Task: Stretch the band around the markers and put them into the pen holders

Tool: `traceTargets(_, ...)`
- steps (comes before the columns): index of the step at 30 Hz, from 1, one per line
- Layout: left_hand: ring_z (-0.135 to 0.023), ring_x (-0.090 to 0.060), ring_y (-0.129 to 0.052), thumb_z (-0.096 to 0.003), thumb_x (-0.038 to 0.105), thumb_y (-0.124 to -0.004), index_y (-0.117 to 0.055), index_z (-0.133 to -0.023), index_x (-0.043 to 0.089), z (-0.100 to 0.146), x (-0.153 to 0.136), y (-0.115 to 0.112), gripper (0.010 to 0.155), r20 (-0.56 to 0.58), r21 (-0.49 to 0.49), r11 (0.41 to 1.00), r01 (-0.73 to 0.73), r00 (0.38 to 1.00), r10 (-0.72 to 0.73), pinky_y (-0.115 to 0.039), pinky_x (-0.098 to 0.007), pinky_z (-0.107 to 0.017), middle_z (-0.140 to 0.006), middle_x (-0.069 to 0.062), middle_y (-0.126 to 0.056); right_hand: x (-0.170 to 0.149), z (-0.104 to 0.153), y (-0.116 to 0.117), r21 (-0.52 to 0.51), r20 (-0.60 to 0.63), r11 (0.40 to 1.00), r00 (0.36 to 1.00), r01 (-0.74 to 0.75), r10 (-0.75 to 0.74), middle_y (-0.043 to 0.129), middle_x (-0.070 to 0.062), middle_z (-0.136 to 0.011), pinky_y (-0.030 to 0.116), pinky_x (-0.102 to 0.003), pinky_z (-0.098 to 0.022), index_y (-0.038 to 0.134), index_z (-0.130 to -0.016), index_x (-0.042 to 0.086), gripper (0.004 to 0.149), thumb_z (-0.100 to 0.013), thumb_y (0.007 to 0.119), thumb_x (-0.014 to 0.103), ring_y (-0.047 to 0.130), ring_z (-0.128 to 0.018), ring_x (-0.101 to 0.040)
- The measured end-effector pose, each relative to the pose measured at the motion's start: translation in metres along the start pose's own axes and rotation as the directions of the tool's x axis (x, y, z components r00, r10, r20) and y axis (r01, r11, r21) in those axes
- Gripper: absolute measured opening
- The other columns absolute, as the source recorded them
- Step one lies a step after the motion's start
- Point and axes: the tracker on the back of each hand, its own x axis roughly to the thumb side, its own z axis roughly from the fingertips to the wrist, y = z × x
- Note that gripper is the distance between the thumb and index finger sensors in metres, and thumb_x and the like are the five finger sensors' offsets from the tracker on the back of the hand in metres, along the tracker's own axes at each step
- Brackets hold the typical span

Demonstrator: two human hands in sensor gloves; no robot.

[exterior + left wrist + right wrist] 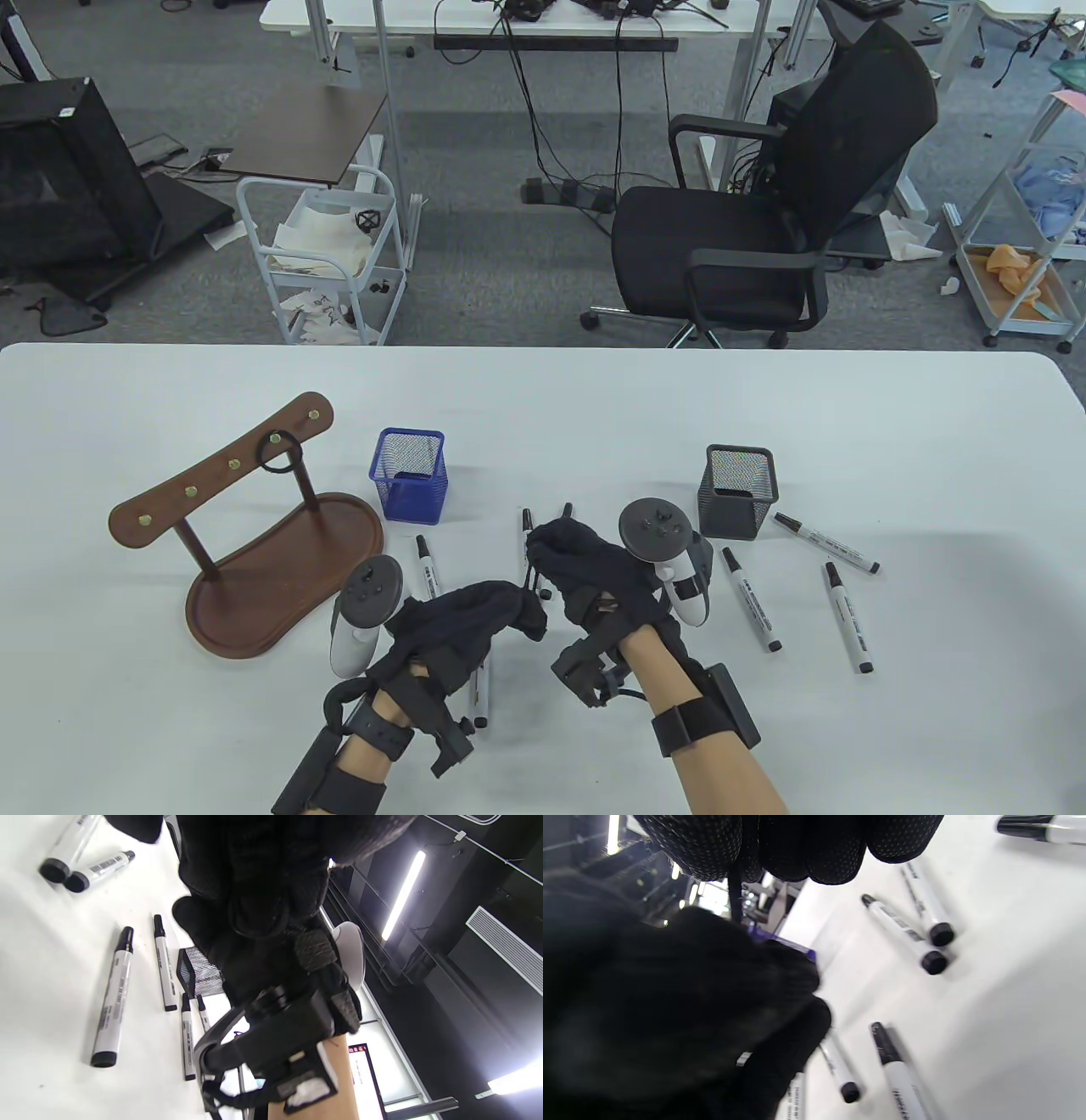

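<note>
My two gloved hands meet at the table's near middle. The right hand curls its fingers and pinches a thin black band, which runs down to the left hand. The left hand's curled fingers grip the band's other end. Two markers poke out from behind the right hand. Another marker lies left of the hands, and one lies under the left wrist. Three more markers lie to the right. Behind stand a blue pen holder and a black pen holder.
At the left stands a wooden peg rack, and a second black band hangs from one of its pegs. The office chair and cart stand beyond the table's far edge.
</note>
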Motion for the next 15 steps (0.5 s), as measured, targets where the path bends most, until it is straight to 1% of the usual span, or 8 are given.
traceTargets(1,-0.097,-0.033,-0.077,-0.0643,0.041,-0.062,-0.082,-0.091,0.012,-0.001,0.0,0.0,0.044,-0.001,-0.007,1.0,-0.026,1.0,0.026,-0.048,-0.068,-0.078,-0.089,-0.011,-0.099,0.006,0.001,0.0,0.011,0.026,1.0,1.0,0.017,-0.017,0.076,0.004,-0.099,0.063,-0.055,-0.073,0.075,-0.087,0.036,0.034,-0.053,0.079,0.039,0.078,-0.087,-0.025)
traceTargets(3,-0.095,-0.034,-0.079,-0.0643,0.04,-0.061,-0.084,-0.089,0.012,-0.001,0.001,0.0,0.043,0.015,-0.03,0.999,-0.02,1.0,0.02,-0.048,-0.069,-0.077,-0.087,-0.011,-0.1,0.016,0.005,0.0,0.042,0.095,0.999,0.995,0.034,-0.038,0.075,0.003,-0.1,0.062,-0.057,-0.074,0.078,-0.084,0.04,0.032,-0.052,0.081,0.038,0.076,-0.089,-0.026)
traceTargets(6,-0.092,-0.034,-0.082,-0.0636,0.041,-0.063,-0.086,-0.087,0.014,-0.001,0.004,0.003,0.043,0.0,-0.016,0.996,0.092,0.996,-0.092,-0.05,-0.069,-0.076,-0.086,-0.01,-0.102,0.029,0.015,0.001,0.047,0.162,0.999,0.987,0.012,-0.019,0.077,0.004,-0.099,0.064,-0.058,-0.073,0.081,-0.082,0.04,0.032,-0.05,0.083,0.036,0.077,-0.089,-0.027)
traceTargets(7,-0.093,-0.034,-0.082,-0.0636,0.041,-0.063,-0.087,-0.087,0.015,0.0,0.004,0.004,0.043,-0.006,-0.013,0.994,0.106,0.994,-0.106,-0.051,-0.07,-0.076,-0.087,-0.009,-0.102,0.033,0.019,0.002,0.051,0.186,0.999,0.983,-0.002,-0.007,0.077,0.003,-0.099,0.064,-0.059,-0.072,0.081,-0.081,0.04,0.032,-0.05,0.084,0.035,0.077,-0.089,-0.027)
traceTargets(10,-0.091,-0.035,-0.083,-0.0629,0.042,-0.065,-0.088,-0.087,0.015,-0.001,0.003,0.006,0.043,-0.042,-0.012,0.993,0.119,0.992,-0.12,-0.054,-0.069,-0.075,-0.089,-0.009,-0.101,0.04,0.029,0.003,0.061,0.257,0.995,0.964,-0.084,0.065,0.076,0.003,-0.101,0.062,-0.06,-0.073,0.083,-0.08,0.04,0.032,-0.049,0.084,0.034,0.075,-0.091,-0.029)
traceTargets(13,-0.09,-0.036,-0.085,-0.0621,0.043,-0.066,-0.09,-0.085,0.016,-0.002,0.002,0.009,0.043,-0.086,0.004,0.985,0.174,0.981,-0.173,-0.057,-0.067,-0.073,-0.089,-0.008,-0.101,0.045,0.038,0.006,0.063,0.3,0.982,0.942,-0.177,0.151,0.075,0.004,-0.103,0.059,-0.062,-0.074,0.085,-0.079,0.04,0.032,-0.048,0.086,0.033,0.073,-0.092,-0.029)
traceTargets(15,-0.086,-0.035,-0.09,-0.0598,0.045,-0.071,-0.093,-0.08,0.018,-0.003,0.002,0.01,0.041,-0.129,0.026,0.971,0.237,0.964,-0.232,-0.062,-0.065,-0.071,-0.086,-0.007,-0.103,0.047,0.044,0.009,0.037,0.327,0.968,0.918,-0.249,0.224,0.074,0.004,-0.103,0.059,-0.063,-0.074,0.085,-0.078,0.04,0.032,-0.047,0.086,0.033,0.072,-0.093,-0.03)
